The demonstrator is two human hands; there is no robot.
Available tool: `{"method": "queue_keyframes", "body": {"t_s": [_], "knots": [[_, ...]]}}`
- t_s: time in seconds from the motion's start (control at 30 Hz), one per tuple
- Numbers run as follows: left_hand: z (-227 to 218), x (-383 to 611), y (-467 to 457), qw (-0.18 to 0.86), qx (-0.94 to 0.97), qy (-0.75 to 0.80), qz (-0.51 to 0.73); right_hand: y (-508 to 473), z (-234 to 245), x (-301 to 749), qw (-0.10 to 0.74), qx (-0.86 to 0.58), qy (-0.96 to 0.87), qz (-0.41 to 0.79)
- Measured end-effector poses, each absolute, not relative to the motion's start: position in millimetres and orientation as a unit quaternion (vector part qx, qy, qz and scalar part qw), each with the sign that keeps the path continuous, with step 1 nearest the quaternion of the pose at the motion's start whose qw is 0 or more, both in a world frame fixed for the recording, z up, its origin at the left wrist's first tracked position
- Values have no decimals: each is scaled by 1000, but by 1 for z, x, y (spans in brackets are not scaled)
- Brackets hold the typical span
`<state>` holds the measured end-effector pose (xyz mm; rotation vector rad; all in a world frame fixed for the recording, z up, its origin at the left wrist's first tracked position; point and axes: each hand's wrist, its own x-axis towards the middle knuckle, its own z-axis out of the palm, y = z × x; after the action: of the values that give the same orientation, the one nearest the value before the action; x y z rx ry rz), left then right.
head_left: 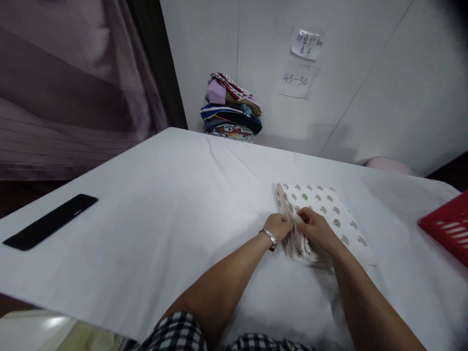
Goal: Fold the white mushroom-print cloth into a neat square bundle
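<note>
A folded white cloth with a grey and green print lies on the white-covered table, its stacked layers facing left. My left hand, with a silver bracelet at the wrist, grips those layered edges from the left. Close beside it, my right hand pinches the same layers from above and the right. Both hands are closed on the cloth, and some of the fingertips are hidden among the folds. The near end of the cloth looks slightly blurred.
A pile of folded fabrics stands against the wall at the back. At the left, a flat black object lies on the white table cover. A red slatted basket is at the right edge. Two paper notes hang on the wall.
</note>
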<state>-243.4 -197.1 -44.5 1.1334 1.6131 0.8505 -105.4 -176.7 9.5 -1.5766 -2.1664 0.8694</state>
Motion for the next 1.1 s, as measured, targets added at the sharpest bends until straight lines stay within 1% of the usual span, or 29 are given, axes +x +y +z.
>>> {"method": "queue_keyframes", "body": {"t_s": [0.13,0.23,0.37,0.5,0.6,0.7,0.8,0.9,1.1], "knots": [[-45,-248,-195,557,431,614,356,-176,12,-103,157,-572,-750,292],[-47,-248,-194,578,426,586,376,-179,13,-108,133,-570,-768,261],[-46,-245,-194,558,432,599,378,-182,14,-114,117,-570,-773,253],[-46,-242,-196,507,464,629,364,-182,16,-112,110,-572,-777,237],[-46,-242,-196,460,502,646,345,-183,18,-110,104,-571,-791,196],[-45,-243,-196,445,507,656,338,-187,19,-112,96,-571,-803,142],[-44,-244,-196,480,481,648,344,-192,16,-117,84,-571,-810,100],[-41,-245,-197,522,453,634,347,-195,11,-123,68,-561,-818,105],[-35,-252,-196,612,430,572,335,-192,7,-120,112,-531,-825,158]]}}
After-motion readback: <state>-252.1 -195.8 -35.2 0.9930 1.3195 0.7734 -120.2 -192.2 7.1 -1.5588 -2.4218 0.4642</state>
